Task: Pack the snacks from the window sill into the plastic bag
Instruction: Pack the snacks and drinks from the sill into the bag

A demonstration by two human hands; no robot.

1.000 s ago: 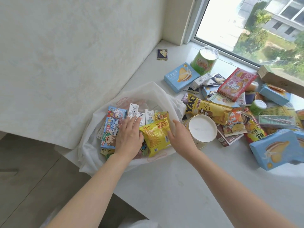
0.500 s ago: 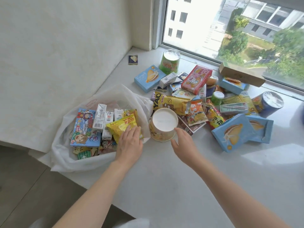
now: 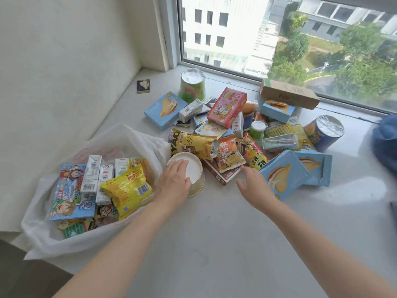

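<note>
My left hand [image 3: 175, 181] lies spread on the round white-lidded paper tub [image 3: 189, 176], just right of the white plastic bag [image 3: 120, 138]; right hand [image 3: 256, 186] hovers open, empty. Probably light, crushable: grip its rigid rim.

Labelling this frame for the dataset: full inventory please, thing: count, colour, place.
plastic bag: 1, white, left sill edge, holds packed snacks
yellow packet: 1, in bag
cartoon box: 1, blue, in bag
white-topped tub: 1, cream, beside bag
snack pile: many, mixed colours, sill centre
green cup: 1, by window
blue can: 1, right of pile
cardboard box: 1, brown, by window
left hand: open, on tub
right hand: open, near pile
</note>
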